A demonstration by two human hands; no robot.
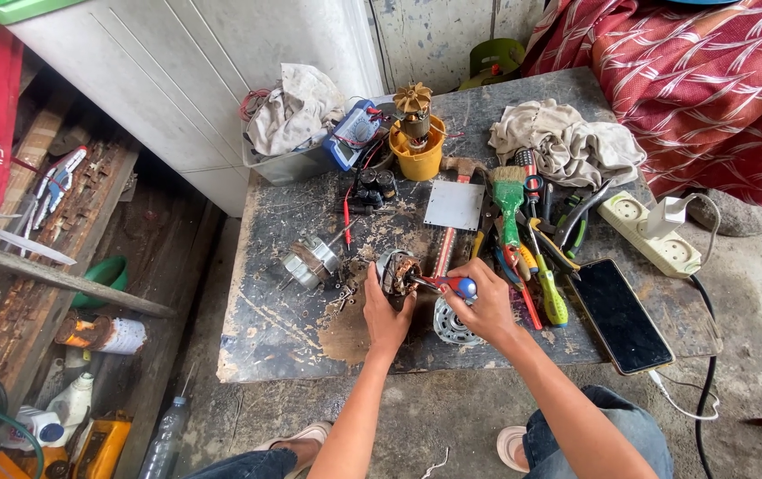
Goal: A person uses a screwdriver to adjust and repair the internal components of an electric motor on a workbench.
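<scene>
Left hand (387, 312) grips the motor (398, 271) at table (292, 328) centre; right hand (486, 306) closed on a screwdriver (446, 284), tip in the motor: likely prying or unscrewing. Next needs a steady hold. Fan cover (448, 325), pliers (532, 266), phone (620, 315) crowd the right.

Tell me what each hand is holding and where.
Left hand grips the round copper-wound motor stator by its outer side; right hand holds the red-and-blue screwdriver by its handle.
</scene>
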